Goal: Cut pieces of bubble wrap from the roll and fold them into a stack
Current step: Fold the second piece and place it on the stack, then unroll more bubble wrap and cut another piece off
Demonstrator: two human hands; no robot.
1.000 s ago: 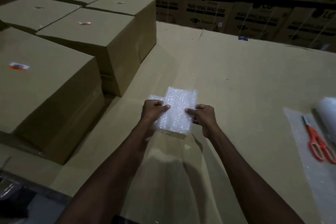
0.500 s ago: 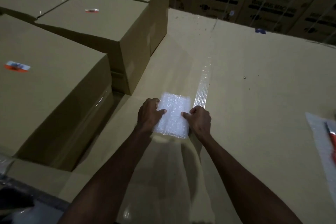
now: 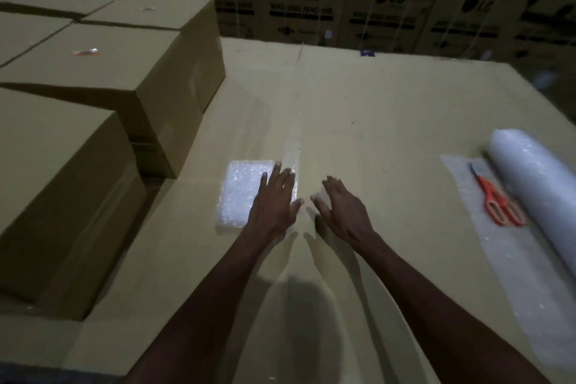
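On the cardboard worktop (image 3: pixel 358 109): folded bubble wrap (image 3: pixel 240 193) laid flat beside the stacked boxes (image 3: pixel 103 78).

Half a second ago both hands pinched the piece; now the left hand (image 3: pixel 274 199) rests spread fingers on its right edge, perhaps only hovering, and the right hand (image 3: pixel 343 206) has come away, fingers loosely splayed, holding nothing. One fold appears finished; scissors (image 3: pixel 495 196) and roll (image 3: pixel 542 184) lie well apart to the right for the next cut.
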